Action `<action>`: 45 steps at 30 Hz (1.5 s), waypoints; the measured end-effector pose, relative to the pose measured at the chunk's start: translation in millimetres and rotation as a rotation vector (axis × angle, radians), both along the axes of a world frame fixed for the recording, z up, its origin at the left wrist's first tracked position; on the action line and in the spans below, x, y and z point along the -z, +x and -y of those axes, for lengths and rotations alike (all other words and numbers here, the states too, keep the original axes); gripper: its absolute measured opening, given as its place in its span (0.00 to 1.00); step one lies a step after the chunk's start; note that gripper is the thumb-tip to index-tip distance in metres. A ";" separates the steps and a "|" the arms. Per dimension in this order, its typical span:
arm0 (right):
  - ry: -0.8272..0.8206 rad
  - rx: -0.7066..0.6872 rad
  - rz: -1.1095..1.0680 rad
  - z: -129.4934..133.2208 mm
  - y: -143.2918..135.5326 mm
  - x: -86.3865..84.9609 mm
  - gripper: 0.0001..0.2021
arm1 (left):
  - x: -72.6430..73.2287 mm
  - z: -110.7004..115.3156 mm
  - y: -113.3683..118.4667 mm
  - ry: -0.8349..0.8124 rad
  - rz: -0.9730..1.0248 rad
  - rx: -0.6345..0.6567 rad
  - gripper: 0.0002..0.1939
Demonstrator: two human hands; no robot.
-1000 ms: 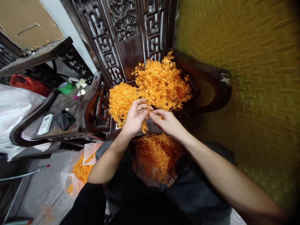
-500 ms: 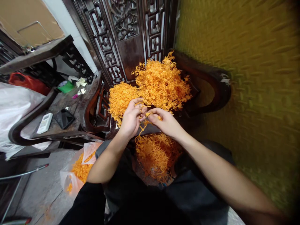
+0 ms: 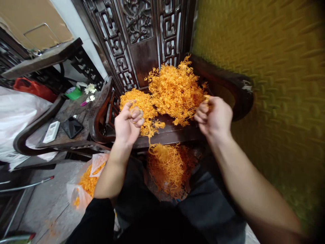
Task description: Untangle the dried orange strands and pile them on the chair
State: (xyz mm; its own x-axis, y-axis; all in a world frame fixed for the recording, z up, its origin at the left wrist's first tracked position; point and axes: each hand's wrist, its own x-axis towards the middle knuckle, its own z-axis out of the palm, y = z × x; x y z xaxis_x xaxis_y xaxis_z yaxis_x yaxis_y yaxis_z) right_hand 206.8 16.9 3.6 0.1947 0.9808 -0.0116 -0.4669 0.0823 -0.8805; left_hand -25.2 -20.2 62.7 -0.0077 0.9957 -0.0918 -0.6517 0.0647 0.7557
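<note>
Two heaps of orange strands lie on a dark carved wooden chair: a small one (image 3: 138, 101) on the left and a larger, taller one (image 3: 175, 91) on the right. My left hand (image 3: 129, 122) is closed in front of the small heap; what its curled fingers hold is too small to make out. Beside the large heap, my right hand (image 3: 214, 115) is closed with a bit of orange strand at its fingertips. An orange sprig (image 3: 154, 127) hangs between the hands, over the chair's front edge. Below it, a tangled orange pile (image 3: 170, 169) sits between my knees.
To the left, a wooden seat (image 3: 82, 112) bears a white device (image 3: 51, 132), a black tray (image 3: 72, 127), a green container (image 3: 73, 93) and small flowers. A plastic bag with orange pieces (image 3: 88, 183) stands on the floor. A yellow textured surface (image 3: 266, 84) rises at right.
My hands have moved apart from being close together, the right one going far to the right and the left one slightly left. The orange sprig now hangs between them.
</note>
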 end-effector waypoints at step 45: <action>0.293 -0.498 1.203 34.6 -43.8 27.9 0.15 | 17.5 -4.0 3.2 -0.007 -0.372 0.188 0.18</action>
